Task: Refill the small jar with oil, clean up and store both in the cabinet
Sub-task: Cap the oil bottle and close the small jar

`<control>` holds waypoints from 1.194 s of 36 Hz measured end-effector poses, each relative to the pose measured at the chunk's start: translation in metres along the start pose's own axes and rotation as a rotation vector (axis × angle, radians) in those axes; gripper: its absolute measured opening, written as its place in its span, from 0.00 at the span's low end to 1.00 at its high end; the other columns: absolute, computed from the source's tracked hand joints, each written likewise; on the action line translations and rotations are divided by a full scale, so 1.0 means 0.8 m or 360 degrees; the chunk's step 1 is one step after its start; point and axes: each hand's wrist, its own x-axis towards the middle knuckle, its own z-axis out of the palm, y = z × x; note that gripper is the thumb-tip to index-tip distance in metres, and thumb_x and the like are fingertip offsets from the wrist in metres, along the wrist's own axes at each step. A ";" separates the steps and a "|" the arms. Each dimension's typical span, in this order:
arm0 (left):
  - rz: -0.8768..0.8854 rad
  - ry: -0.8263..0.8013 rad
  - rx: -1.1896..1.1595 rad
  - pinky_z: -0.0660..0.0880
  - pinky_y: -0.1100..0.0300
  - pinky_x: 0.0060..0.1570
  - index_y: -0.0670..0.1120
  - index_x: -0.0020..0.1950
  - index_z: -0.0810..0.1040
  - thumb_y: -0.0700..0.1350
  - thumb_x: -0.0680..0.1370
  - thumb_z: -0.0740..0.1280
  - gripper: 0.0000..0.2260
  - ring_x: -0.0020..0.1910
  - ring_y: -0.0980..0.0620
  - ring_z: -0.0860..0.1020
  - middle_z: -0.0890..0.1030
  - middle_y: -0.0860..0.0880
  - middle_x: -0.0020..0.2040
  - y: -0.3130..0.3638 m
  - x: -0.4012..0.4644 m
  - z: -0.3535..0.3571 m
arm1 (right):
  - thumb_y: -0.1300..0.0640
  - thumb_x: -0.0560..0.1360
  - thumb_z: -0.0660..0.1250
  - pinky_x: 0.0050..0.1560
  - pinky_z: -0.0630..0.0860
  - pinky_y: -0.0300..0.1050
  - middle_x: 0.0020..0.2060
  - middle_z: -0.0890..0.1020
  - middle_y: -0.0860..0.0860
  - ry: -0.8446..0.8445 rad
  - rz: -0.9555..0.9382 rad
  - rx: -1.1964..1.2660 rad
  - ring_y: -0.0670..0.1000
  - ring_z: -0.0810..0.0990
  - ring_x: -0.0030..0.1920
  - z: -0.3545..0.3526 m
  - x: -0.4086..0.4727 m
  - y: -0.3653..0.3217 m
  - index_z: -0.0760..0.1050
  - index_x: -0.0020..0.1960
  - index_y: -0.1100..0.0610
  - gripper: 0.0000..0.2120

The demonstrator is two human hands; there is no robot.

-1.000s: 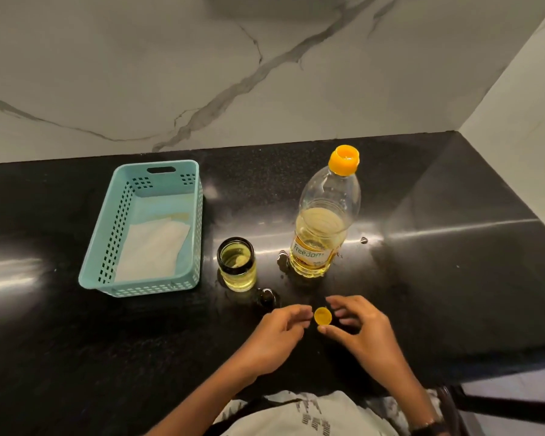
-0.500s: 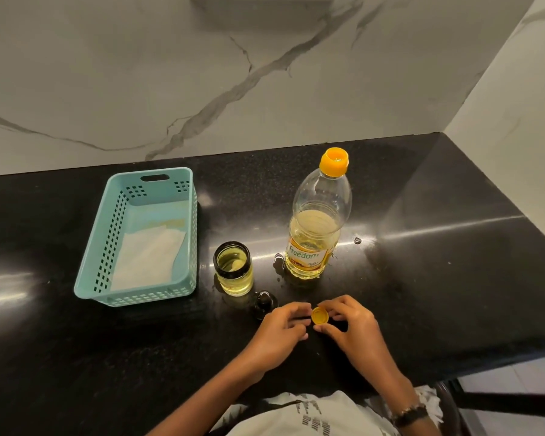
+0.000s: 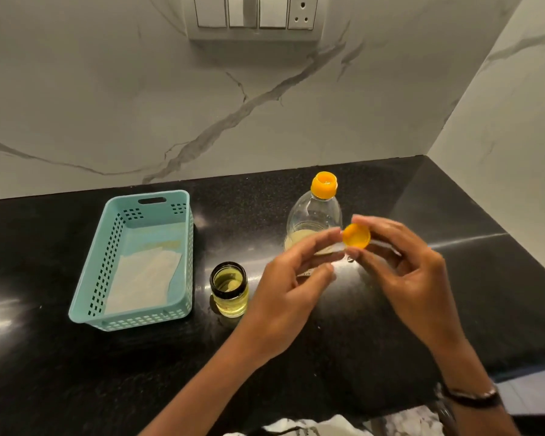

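Note:
A clear oil bottle (image 3: 314,212) with an orange neck stands uncapped on the black counter (image 3: 453,278), partly full of yellow oil. Left of it and nearer to me sits the small glass jar (image 3: 229,289), lidless, holding oil. My right hand (image 3: 403,275) pinches the orange bottle cap (image 3: 356,235) in the air in front of the bottle. My left hand (image 3: 291,287) hovers beside it with fingers spread, its fingertips close to the cap but holding nothing. My hands hide the bottle's lower part.
A teal plastic basket (image 3: 92,278) with a white cloth (image 3: 145,278) inside sits at the left of the counter. Marble walls rise behind and to the right; a switch panel (image 3: 254,12) is on the back wall. The counter's front edge lies near my body.
Both hands rose from the counter with the orange cap, up in front of the bottle. The left hand let go of the cap. The camera tilted upward.

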 end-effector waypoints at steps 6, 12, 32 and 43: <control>0.0422 0.0294 0.0221 0.77 0.54 0.59 0.46 0.69 0.71 0.41 0.78 0.63 0.18 0.63 0.57 0.76 0.78 0.53 0.63 0.028 0.027 -0.002 | 0.60 0.67 0.74 0.55 0.77 0.38 0.52 0.83 0.50 0.0076 -0.0038 0.0037 0.48 0.82 0.54 -0.022 0.063 -0.029 0.74 0.59 0.58 0.22; 0.0496 0.0561 0.0526 0.73 0.59 0.63 0.50 0.71 0.68 0.49 0.76 0.68 0.24 0.66 0.60 0.70 0.72 0.56 0.67 0.011 0.058 -0.014 | 0.45 0.64 0.72 0.46 0.75 0.25 0.44 0.82 0.42 -0.0145 -0.0159 -0.0506 0.34 0.81 0.45 -0.040 0.115 -0.050 0.76 0.52 0.54 0.21; 0.0328 0.0415 0.0651 0.76 0.61 0.57 0.51 0.66 0.73 0.57 0.71 0.73 0.26 0.58 0.60 0.76 0.78 0.55 0.60 -0.041 0.089 -0.021 | 0.47 0.68 0.67 0.43 0.71 0.25 0.49 0.81 0.47 -0.1116 -0.0441 -0.1043 0.39 0.77 0.45 -0.027 0.181 -0.064 0.81 0.58 0.52 0.20; 0.0331 0.0464 0.0664 0.76 0.55 0.58 0.55 0.67 0.71 0.61 0.71 0.70 0.27 0.59 0.60 0.76 0.77 0.56 0.62 -0.045 0.088 -0.020 | 0.50 0.72 0.61 0.51 0.77 0.38 0.57 0.77 0.47 -0.1359 -0.0465 -0.1079 0.42 0.76 0.53 -0.027 0.190 -0.071 0.76 0.64 0.49 0.21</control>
